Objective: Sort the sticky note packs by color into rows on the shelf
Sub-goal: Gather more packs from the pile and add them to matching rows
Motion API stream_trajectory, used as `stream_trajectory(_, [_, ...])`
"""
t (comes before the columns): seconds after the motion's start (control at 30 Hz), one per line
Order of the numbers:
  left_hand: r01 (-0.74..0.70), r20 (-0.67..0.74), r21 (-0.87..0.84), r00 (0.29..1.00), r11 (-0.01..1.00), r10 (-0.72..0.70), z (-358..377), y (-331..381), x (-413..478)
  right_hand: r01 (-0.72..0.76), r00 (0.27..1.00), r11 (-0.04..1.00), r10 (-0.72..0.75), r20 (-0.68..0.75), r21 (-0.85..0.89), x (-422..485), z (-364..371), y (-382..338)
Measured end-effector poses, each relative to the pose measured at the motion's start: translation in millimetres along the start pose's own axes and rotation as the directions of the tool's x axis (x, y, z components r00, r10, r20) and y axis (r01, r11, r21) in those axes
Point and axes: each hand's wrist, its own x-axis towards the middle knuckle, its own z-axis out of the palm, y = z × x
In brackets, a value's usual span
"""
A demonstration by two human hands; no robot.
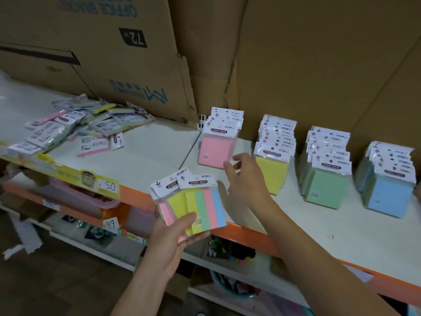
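Four rows of sticky note packs lie on the white shelf (pixel 148 153): a pink row (pixel 215 148), a yellow row (pixel 272 169), a green row (pixel 325 179) and a blue row (pixel 388 190). My left hand (pixel 175 236) holds a few packs fanned out in front of the shelf edge, a multicolour striped pack (pixel 206 207) on top, with yellow and pink ones under it. My right hand (pixel 243 174) hovers with fingers apart just right of the front pink pack, holding nothing. An unsorted heap of packs (pixel 75 124) lies at the left of the shelf.
Large cardboard boxes (pixel 114 53) stand behind the shelf. The shelf has an orange front edge (pixel 250 238) with a price tag (pixel 109 187). Lower shelves hold pink trays and assorted stationery. Bare shelf surface lies between the heap and the pink row.
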Motion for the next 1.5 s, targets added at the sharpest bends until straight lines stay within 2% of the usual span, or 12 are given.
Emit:
stream_trajectory(0.07, [0.010,0.032,-0.003,0.999,1.000,-0.010,6.7,-5.5,-0.6,0.000,0.992,0.997,-0.011,0.128,0.079,-30.6,-19.9,11.0])
stream_trajectory(0.13, [0.019,0.069,-0.002,0.997,1.000,-0.019,16.1,-12.7,-1.4,-0.063,0.963,0.991,0.030,0.269,0.115,-57.3,-38.8,22.9])
stream_trajectory(0.23, [0.021,0.132,0.042,0.991,0.999,-0.027,36.2,-24.3,-4.7,-0.123,0.932,0.985,0.072,0.356,0.124,-83.1,-61.1,42.3])
stream_trajectory(0.33, [0.040,0.193,0.068,0.980,0.997,-0.052,59.3,-36.1,-9.7,-0.143,0.943,0.973,0.078,0.324,0.183,-95.1,-83.3,61.7])
stream_trajectory(0.57, [0.194,0.306,-0.008,0.935,0.981,-0.182,110.2,-59.9,-26.6,-0.227,0.972,0.895,0.182,0.150,0.384,-121.1,-159.6,123.9])
stream_trajectory(0.67, [0.223,0.380,0.042,0.898,0.974,-0.223,146.5,-80.0,-39.4,-0.245,0.969,0.865,0.207,0.134,0.437,-142.6,-187.9,148.6])
stream_trajectory(0.87, [0.240,0.414,0.179,0.861,0.954,-0.294,230.3,-132.6,-67.8,-0.244,0.969,0.814,0.224,0.103,0.528,-187.6,-245.6,184.9])
stream_trajectory(1.0, [0.260,0.402,0.161,0.864,0.952,-0.304,272.8,-164.8,-85.7,-0.225,0.964,0.867,0.266,-0.030,0.444,-212.5,-289.8,219.1])
stream_trajectory(1.07, [0.280,0.374,0.166,0.869,0.946,-0.323,288.0,-178.4,-94.1,-0.235,0.929,0.887,0.325,-0.177,0.397,-218.2,-314.0,242.6])
stream_trajectory(1.17, [0.295,0.350,0.179,0.873,0.939,-0.341,304.9,-193.5,-105.3,-0.279,0.857,0.935,0.346,-0.382,0.221,-217.4,-349.4,275.0])
stream_trajectory(1.37, [0.269,0.315,0.187,0.895,0.945,-0.317,323.5,-212.2,-124.1,-0.434,0.819,0.901,0.389,-0.422,-0.012,-200.1,-368.8,311.9])
stream_trajectory(1.5, [0.258,0.268,0.180,0.916,0.949,-0.300,328.1,-218.9,-132.1,-0.447,0.846,0.888,0.382,-0.372,-0.105,-192.5,-359.2,310.9])
